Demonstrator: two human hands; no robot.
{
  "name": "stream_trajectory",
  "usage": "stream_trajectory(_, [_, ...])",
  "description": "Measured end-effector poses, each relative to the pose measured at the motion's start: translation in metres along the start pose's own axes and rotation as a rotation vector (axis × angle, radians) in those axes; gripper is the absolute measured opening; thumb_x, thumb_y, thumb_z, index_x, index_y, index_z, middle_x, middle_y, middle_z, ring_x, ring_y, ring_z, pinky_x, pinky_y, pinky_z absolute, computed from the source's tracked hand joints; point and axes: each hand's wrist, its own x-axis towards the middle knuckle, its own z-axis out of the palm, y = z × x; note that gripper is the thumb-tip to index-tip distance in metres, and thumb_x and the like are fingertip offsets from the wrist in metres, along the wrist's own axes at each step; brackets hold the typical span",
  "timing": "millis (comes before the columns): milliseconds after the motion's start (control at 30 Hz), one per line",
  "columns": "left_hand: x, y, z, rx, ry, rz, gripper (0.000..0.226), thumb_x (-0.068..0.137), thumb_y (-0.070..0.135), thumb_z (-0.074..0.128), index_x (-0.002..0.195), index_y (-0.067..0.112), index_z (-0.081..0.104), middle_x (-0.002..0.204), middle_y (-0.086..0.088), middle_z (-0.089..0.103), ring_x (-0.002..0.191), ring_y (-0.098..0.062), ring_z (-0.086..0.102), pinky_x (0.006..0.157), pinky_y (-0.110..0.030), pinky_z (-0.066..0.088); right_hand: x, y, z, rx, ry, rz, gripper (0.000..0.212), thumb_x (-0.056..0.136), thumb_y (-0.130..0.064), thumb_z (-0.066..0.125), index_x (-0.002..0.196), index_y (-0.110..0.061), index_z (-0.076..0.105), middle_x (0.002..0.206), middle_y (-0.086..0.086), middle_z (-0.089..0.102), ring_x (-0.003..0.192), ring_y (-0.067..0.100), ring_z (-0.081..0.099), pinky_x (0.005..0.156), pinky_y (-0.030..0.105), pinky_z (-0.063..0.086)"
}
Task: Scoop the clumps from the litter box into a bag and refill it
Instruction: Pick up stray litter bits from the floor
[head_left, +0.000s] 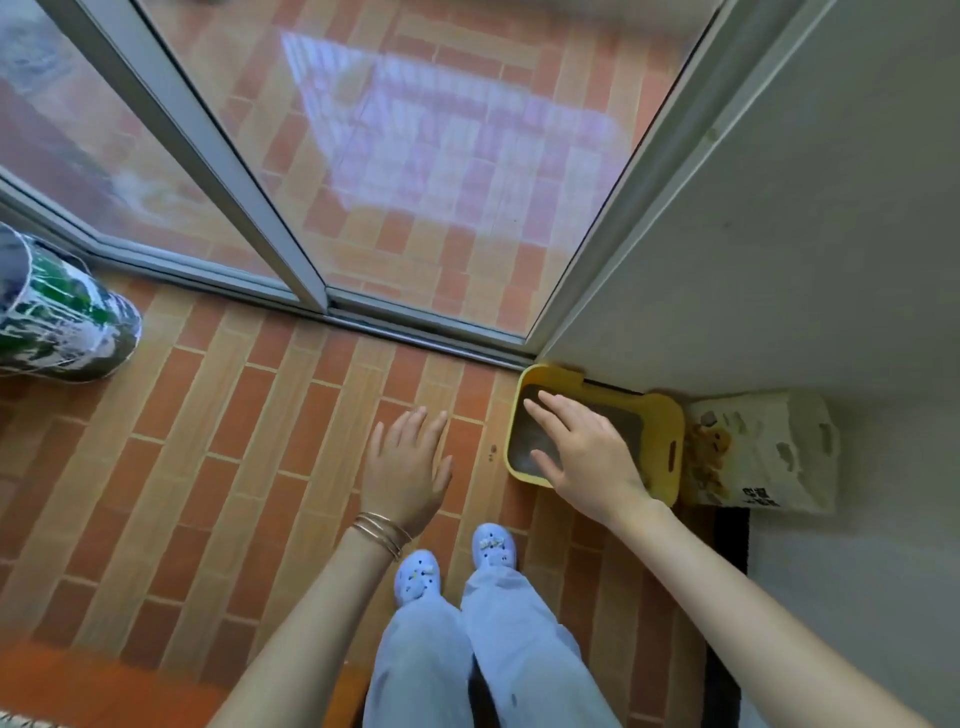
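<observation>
A yellow litter box (665, 415) with grey litter inside sits on the tiled floor in the corner, against the white wall and beside the glass door track. My right hand (582, 447) hovers over it with fingers spread and straight, holding nothing. My left hand (408, 462), with thin bangles at the wrist, is stretched out flat above the floor to the left of the box, also empty. A pale printed bag (763, 457) stands right of the box against the wall. No scoop is in view.
A sliding glass door (415, 156) with grey frames closes off the far side. A green-and-white patterned bag or container (57, 317) lies at the left. My feet in light blue clogs (452, 558) stand on the brick-pattern tiles. A dark mat edge (727, 571) runs along the right.
</observation>
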Motion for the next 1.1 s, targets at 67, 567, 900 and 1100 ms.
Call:
stream_trajectory(67, [0.010, 0.001, 0.031, -0.043, -0.051, -0.011, 0.056, 0.084, 0.042, 0.034, 0.125, 0.013, 0.059, 0.120, -0.013, 0.063, 0.110, -0.030, 0.061, 0.093, -0.053, 0.044, 0.007, 0.010, 0.024, 0.012, -0.050, 0.020, 0.055, 0.084, -0.026, 0.064, 0.135, -0.017, 0.046, 0.137, 0.006, 0.051, 0.127, 0.023, 0.046, 0.102, 0.037, 0.037])
stream_trajectory(567, [0.128, -0.115, 0.360, 0.126, -0.204, 0.187, 0.055, 0.099, 0.040, 0.033, 0.149, 0.025, 0.017, 0.153, 0.001, 0.025, 0.142, -0.016, 0.019, 0.117, -0.037, 0.009, 0.047, 0.083, 0.404, 0.302, -0.297, 0.322, 0.057, 0.093, -0.024, 0.052, 0.144, -0.021, 0.027, 0.150, -0.005, 0.028, 0.137, 0.014, 0.028, 0.109, 0.028, 0.027])
stream_trajectory(900, [0.220, -0.151, 0.568, 0.034, 0.010, 0.509, 0.056, 0.069, 0.021, 0.078, 0.123, 0.017, 0.061, 0.124, -0.008, 0.061, 0.114, -0.026, 0.059, 0.100, -0.047, 0.040, 0.059, 0.154, 0.622, 0.308, -0.173, 0.437, 0.051, 0.092, -0.017, 0.053, 0.140, -0.010, 0.035, 0.141, 0.001, 0.038, 0.131, 0.015, 0.036, 0.108, 0.025, 0.025])
stream_trajectory(1100, [0.258, -0.148, 0.607, 0.030, 0.213, 0.707, 0.037, 0.081, 0.019, 0.051, 0.116, 0.022, 0.063, 0.118, 0.001, 0.064, 0.112, -0.021, 0.057, 0.100, -0.039, 0.036, 0.061, 0.176, 0.660, 0.272, 0.029, 0.401, 0.047, 0.088, -0.008, 0.056, 0.134, -0.003, 0.045, 0.135, 0.007, 0.046, 0.127, 0.019, 0.043, 0.107, 0.022, 0.025])
